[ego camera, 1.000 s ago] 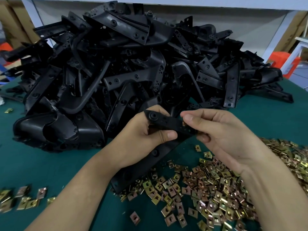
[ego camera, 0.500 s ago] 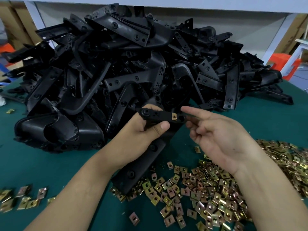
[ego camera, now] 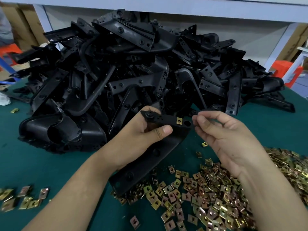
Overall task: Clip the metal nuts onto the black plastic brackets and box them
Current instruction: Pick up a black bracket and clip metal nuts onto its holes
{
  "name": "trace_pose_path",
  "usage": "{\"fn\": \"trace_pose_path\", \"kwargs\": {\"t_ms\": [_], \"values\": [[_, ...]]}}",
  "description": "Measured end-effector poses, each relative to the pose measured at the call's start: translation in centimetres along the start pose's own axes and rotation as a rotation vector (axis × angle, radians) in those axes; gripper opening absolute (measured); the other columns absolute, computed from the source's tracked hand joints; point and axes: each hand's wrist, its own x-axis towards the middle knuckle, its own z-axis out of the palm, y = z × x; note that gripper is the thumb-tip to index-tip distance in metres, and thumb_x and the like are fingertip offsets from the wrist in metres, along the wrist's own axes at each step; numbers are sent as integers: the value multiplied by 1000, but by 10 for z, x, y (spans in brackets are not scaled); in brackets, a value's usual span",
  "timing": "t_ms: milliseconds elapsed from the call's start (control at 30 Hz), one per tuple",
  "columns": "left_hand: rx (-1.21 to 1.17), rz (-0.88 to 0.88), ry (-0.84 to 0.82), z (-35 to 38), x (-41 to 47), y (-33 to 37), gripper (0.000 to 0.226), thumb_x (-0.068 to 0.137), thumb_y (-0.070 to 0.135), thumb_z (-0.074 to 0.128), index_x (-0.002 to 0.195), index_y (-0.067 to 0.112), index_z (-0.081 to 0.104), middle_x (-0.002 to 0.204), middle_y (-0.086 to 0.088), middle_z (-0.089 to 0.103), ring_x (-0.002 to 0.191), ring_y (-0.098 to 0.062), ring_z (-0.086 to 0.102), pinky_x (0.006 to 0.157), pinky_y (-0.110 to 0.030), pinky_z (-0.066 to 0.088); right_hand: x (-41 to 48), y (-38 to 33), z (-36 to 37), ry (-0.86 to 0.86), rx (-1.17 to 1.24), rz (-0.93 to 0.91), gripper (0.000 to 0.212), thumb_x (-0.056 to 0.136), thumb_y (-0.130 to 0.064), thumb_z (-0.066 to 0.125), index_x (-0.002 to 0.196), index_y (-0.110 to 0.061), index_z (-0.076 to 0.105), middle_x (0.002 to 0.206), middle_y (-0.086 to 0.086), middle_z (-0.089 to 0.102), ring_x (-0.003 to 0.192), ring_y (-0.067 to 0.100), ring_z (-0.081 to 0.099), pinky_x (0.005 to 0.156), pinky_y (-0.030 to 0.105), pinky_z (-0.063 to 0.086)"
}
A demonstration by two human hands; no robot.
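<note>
My left hand [ego camera: 145,139] grips a long black plastic bracket [ego camera: 166,118] around its upper part, thumb across the front. A brass metal nut [ego camera: 179,120] sits clipped on the bracket beside a round hole near its right end. My right hand [ego camera: 233,144] is at that end with curled fingers, thumb and forefinger pinching the tip. The bracket's lower leg [ego camera: 136,174] slants down to the green table. A spread of loose brass nuts [ego camera: 208,197] lies under my right forearm.
A big heap of black brackets [ego camera: 133,72] fills the far half of the green table [ego camera: 33,155]. A few more nuts [ego camera: 25,197] lie at the near left. A red stool [ego camera: 286,72] stands off the table's right side.
My right hand pressed a nut onto the bracket, drew back open, and has now returned to the bracket's right end. The left hand raised and tilted the bracket slightly.
</note>
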Motion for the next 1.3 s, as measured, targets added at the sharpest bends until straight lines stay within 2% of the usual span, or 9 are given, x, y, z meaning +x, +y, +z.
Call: {"fn": "trace_pose_path", "kwargs": {"t_ms": [100,300,467,567,667,800,1033,1200,1300], "values": [[-43,-28,-58,0,-2,-2,16,100,17,59,103,11,44,69,20,57,62,3,54,59,-10,44,0,0,-2,-29,1,0,19,68,-6,72,83,-10,81,88,9,78,86,14,75,75,18,57],[-64,-66,-212,-3,-7,1,14,99,29,58,107,18,54,88,6,51,85,-10,47,85,-32,40,-5,-7,1,-84,-6,27,27,61,-14,80,88,-13,78,87,9,74,74,12,69,63,18,56],[-6,-29,-292,2,-6,4,12,99,25,60,99,13,61,92,-6,54,87,-18,51,80,-26,45,-14,-16,4,-243,-94,125,31,61,-24,80,91,-19,83,82,1,74,69,8,67,61,19,56],[-8,-21,-292,2,-5,4,8,98,18,62,100,10,63,93,-1,64,90,-11,59,85,-23,49,-19,-16,12,-315,-177,158,30,63,-29,79,92,-23,82,86,3,76,75,13,72,60,23,56],[-9,-23,-286,4,-4,5,9,94,16,62,101,15,68,88,12,71,85,0,65,81,-16,50,-21,-13,19,-278,-197,159,29,61,-31,80,88,-21,81,90,6,77,77,15,73,59,23,56],[-27,-20,-251,4,-3,4,17,93,17,64,109,14,71,102,-8,75,98,-14,69,88,-24,53,-22,-11,21,-224,-153,141,23,64,-27,79,86,-20,81,87,5,77,73,14,72,57,21,55],[-19,-12,-228,3,-3,1,16,92,20,67,106,15,73,103,-13,75,95,-17,69,88,-26,54,-23,-10,22,-191,-192,112,23,66,-26,79,87,-18,81,87,8,76,73,15,72,59,22,56],[52,14,-226,6,-2,3,7,92,22,65,96,27,67,85,16,69,83,0,64,78,-16,50,-22,-7,22,-163,-214,114,25,67,-26,79,90,-16,80,87,8,77,73,16,73,59,22,55],[57,4,-207,7,-2,2,12,92,18,67,91,21,55,77,18,63,78,1,60,74,-16,47,-21,-5,21,-160,-225,124,25,66,-28,79,88,-17,81,84,7,77,74,16,73,61,25,58]]}}
